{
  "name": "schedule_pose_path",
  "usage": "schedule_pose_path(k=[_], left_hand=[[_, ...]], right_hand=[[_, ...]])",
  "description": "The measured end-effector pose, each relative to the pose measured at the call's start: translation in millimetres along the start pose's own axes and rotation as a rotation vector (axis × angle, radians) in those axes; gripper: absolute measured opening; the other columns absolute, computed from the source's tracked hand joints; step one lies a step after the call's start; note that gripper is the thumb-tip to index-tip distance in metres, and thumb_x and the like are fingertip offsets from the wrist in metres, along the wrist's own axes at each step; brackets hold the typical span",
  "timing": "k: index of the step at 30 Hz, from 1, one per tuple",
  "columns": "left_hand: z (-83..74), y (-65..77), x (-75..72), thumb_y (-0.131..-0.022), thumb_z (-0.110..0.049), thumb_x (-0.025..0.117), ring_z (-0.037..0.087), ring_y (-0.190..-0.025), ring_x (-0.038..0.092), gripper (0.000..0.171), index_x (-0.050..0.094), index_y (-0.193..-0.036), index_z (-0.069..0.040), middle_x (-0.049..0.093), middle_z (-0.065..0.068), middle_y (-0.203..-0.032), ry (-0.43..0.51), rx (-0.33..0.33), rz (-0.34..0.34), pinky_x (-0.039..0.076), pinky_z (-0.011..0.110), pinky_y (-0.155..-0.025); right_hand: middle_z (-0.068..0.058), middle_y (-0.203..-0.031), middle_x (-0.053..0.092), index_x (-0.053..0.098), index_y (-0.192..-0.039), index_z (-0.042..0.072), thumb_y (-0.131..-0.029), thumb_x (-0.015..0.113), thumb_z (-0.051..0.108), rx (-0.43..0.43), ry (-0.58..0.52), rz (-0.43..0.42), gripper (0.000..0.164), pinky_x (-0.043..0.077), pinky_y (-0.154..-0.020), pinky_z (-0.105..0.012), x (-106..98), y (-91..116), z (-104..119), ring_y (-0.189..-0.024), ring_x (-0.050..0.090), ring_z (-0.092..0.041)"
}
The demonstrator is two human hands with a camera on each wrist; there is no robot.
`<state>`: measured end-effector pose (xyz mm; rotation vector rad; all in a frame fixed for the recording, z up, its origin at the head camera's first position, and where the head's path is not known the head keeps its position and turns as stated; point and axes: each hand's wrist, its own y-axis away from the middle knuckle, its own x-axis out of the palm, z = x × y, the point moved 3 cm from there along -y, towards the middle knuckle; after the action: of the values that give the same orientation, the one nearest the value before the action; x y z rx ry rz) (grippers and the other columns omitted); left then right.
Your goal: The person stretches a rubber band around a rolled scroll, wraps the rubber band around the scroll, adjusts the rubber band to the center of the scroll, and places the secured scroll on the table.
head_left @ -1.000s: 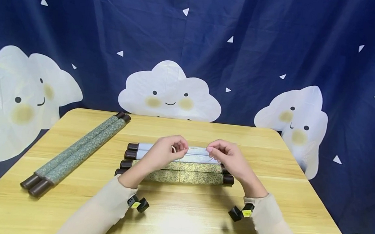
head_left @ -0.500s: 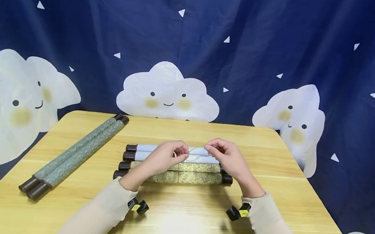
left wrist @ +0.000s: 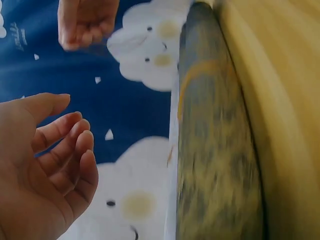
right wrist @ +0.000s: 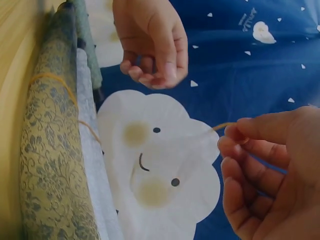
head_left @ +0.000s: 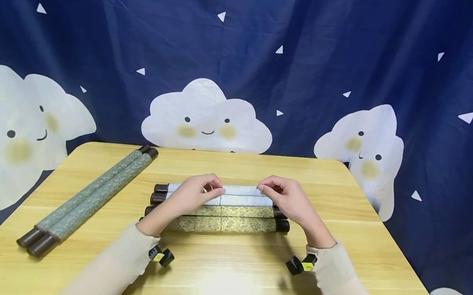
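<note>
Two pale blue scrolls (head_left: pixel 245 200) and two gold patterned scrolls (head_left: pixel 251 224) lie side by side across the table, with dark end knobs. A thin yellow-brown cord (head_left: pixel 220 218) runs over them. Above the blue scrolls, my right hand (head_left: pixel 285 198) pinches an end of cord (right wrist: pixel 223 126) between thumb and forefinger. My left hand (head_left: pixel 194 195) hovers over the left part of the blue scrolls. In the left wrist view its fingers (left wrist: pixel 65 145) are loosely bent, apart from the thumb, and hold nothing.
Two green patterned scrolls (head_left: pixel 100 197) with dark knobs lie slanted on the left of the wooden table (head_left: pixel 193 274). Behind the table hangs a dark blue curtain (head_left: pixel 245 41) printed with white clouds.
The cord was stretched between both hands a second ago. My left hand has let go of it and moved left, while my right hand stays nearly in place. The head view has shifted slightly.
</note>
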<state>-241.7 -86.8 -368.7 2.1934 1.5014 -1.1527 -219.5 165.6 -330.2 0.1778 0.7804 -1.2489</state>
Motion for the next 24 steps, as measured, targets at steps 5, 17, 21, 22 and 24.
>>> schedule_pose_path(k=[5,17,21,22,24], left_hand=[[28.5,1.2,-23.4,-0.096,-0.035,0.063,0.013,-0.082,0.059,0.016,0.067,-0.099,-0.02,0.064,-0.009,-0.088,-0.115,-0.074,-0.068,0.051,0.034,-0.074],[103.5,19.0,-79.2,-0.096,-0.025,0.061,0.028,-0.083,0.063,0.018,0.066,-0.096,-0.008,0.069,0.008,-0.093,-0.325,-0.235,-0.17,0.048,0.048,-0.074],[126.5,25.3,-92.1,-0.096,-0.023,0.06,0.04,-0.09,0.062,0.02,0.066,-0.098,-0.004,0.068,0.018,-0.1,-0.392,-0.269,-0.212,0.047,0.056,-0.078],[131.3,27.4,-95.0,-0.095,-0.023,0.06,0.042,-0.092,0.062,0.02,0.066,-0.098,-0.004,0.068,0.02,-0.101,-0.41,-0.268,-0.23,0.047,0.057,-0.079],[141.7,31.8,-100.3,-0.095,-0.021,0.06,0.045,-0.093,0.06,0.02,0.066,-0.097,-0.002,0.067,0.022,-0.101,-0.443,-0.271,-0.259,0.046,0.059,-0.079]], right_hand=[[0.004,-0.073,0.061,0.074,-0.093,0.016,-0.096,0.065,0.025,0.018,0.08,-0.025,0.012,0.044,-0.058,-0.028,-2.4,-0.9,-2.0,-0.063,0.051,-0.013],[0.007,-0.082,0.069,0.077,-0.094,0.017,-0.092,0.07,0.025,0.015,0.134,-0.075,0.01,0.047,-0.062,-0.03,-4.0,-1.3,-4.6,-0.068,0.056,-0.012],[0.005,-0.091,0.073,0.078,-0.096,0.016,-0.092,0.07,0.025,0.021,0.157,-0.087,0.014,0.049,-0.066,-0.032,-5.3,-0.7,-3.4,-0.071,0.059,-0.012],[0.004,-0.093,0.073,0.079,-0.097,0.016,-0.093,0.069,0.025,0.024,0.162,-0.087,0.014,0.05,-0.067,-0.032,-5.6,-0.3,-3.5,-0.072,0.06,-0.011],[0.003,-0.098,0.074,0.079,-0.099,0.016,-0.093,0.069,0.025,0.028,0.171,-0.086,0.015,0.05,-0.069,-0.033,-6.1,0.5,-3.6,-0.075,0.062,-0.011]])
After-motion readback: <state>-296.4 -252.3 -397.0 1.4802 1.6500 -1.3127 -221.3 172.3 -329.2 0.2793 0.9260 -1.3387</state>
